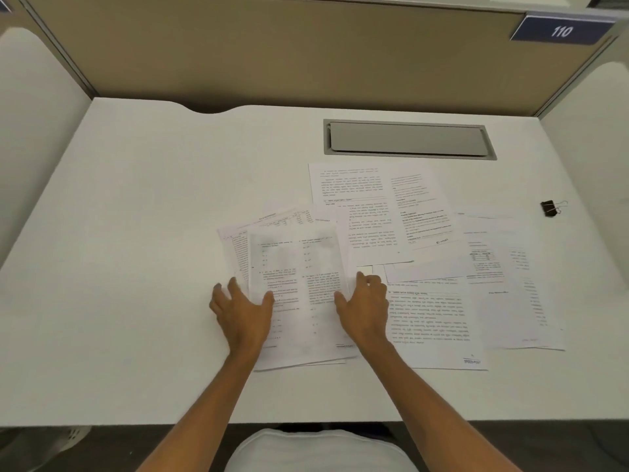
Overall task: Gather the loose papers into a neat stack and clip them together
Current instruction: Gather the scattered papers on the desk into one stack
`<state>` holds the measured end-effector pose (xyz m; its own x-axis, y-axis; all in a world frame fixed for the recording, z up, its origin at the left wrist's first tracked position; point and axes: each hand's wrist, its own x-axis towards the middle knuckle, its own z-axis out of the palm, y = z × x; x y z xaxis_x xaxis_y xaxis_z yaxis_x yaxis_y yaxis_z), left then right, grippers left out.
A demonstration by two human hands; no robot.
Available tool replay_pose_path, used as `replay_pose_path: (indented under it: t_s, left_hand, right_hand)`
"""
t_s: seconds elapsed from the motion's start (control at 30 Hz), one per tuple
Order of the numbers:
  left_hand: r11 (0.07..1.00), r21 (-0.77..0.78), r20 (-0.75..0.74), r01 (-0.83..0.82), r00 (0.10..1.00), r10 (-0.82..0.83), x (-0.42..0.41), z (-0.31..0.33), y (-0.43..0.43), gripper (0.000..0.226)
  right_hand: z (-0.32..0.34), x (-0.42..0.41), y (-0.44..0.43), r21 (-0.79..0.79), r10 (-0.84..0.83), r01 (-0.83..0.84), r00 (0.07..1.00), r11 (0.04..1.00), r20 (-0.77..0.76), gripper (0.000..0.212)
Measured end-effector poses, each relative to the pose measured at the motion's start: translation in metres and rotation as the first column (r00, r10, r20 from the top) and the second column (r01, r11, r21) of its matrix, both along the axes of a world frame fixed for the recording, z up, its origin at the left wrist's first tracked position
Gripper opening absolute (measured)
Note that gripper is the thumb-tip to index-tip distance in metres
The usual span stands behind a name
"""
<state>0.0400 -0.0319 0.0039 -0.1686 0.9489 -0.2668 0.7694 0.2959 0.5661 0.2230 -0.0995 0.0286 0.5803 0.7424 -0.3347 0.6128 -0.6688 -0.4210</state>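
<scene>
White desk (136,233) is seen from above, closed in by a tan partition along its far edge, with a grey cable hatch (410,139) set into the surface near the far right corner. Printed papers (425,301) are spread in overlapping layers from the middle of the desk toward its right edge, most of them skewed against one another. A small pile (299,294) has been started at the middle, toward the near edge, where several sheets overlap, though their edges are not yet squared and corners fan out at the far left. The left hand (243,311) is laid flat on the left margin of this pile with its fingers spread, and the right hand (364,304) is pressed on the right margin; neither is closed on anything, and the top sheet appears to be slightly lifted or blurred between them. A black binder clip (549,208) lies untouched near the right edge, well apart from both hands. By this judgement the task is at an early stage: most sheets remain to be gathered, the stack must be aligned, and the clipping has not been begun
</scene>
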Motion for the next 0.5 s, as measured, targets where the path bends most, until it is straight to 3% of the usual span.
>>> replay_pose_path:
  t_s: [0.1, 0.2, 0.33, 0.5]
  left_hand:
    - [0.989, -0.109, -0.032, -0.1, 0.995, 0.097, -0.004, 0.009, 0.009, 0.079]
    - [0.975, -0.193, 0.049, -0.109, 0.991, 0.121, -0.002, 0.013, 0.017, 0.072]
    - [0.959, -0.281, 0.157, -0.036, 0.984, 0.083, 0.004, 0.013, 0.025, 0.071]
    - [0.963, -0.268, 0.197, 0.019, 0.98, 0.035, 0.007, 0.017, 0.028, 0.072]
  right_hand:
    - [0.002, 0.004, 0.005, -0.043, -0.062, 0.062, 0.998, 0.997, 0.003, 0.059]
    - [0.003, 0.002, 0.014, -0.08, -0.108, 0.108, 0.994, 0.991, 0.001, 0.063]
    - [0.003, -0.005, 0.024, -0.152, -0.129, 0.128, 0.992, 0.98, 0.0, 0.072]
    - [0.002, -0.004, 0.034, -0.222, -0.203, 0.184, 0.977, 0.958, -0.063, 0.094]
